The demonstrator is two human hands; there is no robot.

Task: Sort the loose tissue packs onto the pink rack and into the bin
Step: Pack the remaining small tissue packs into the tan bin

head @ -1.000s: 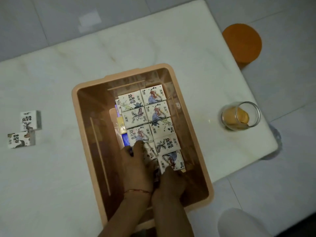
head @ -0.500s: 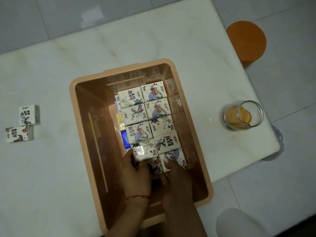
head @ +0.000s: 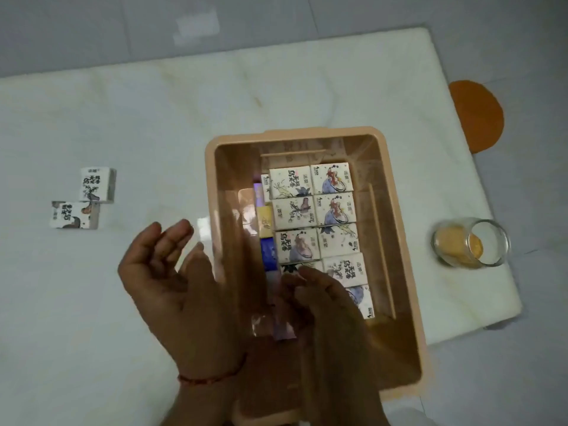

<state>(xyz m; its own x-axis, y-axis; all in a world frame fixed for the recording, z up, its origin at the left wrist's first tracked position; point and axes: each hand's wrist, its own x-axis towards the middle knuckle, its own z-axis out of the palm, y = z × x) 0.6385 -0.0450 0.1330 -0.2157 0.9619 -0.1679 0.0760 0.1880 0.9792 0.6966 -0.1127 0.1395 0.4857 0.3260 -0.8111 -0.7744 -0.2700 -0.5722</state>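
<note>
- Most of the sorting looks done: printed packs [head: 335, 209] lie flat in two neat rows inside the bin [head: 353, 132]. They seem to sit on the rack [head: 380, 247], whose rail shows along the right side.
- A yellow pack [head: 265, 221] and a blue pack [head: 269, 253] sit wedged just beside the left row.
- Two loose packs [head: 96, 184] are not yet sorted. They lie on the tabletop [head: 153, 118], well apart from the bin on its left, and they touch each other.
- The left hand [head: 172, 281] hangs over the tabletop just beside the bin, its fingers [head: 176, 238] spread and relaxed, holding nothing.
- The right hand [head: 329, 305] is inside the bin over the nearest packs. It is blurred, so I cannot tell whether it pinches a pack or only presses.
- What looks left to do is fetch those two packs and place them.
</note>
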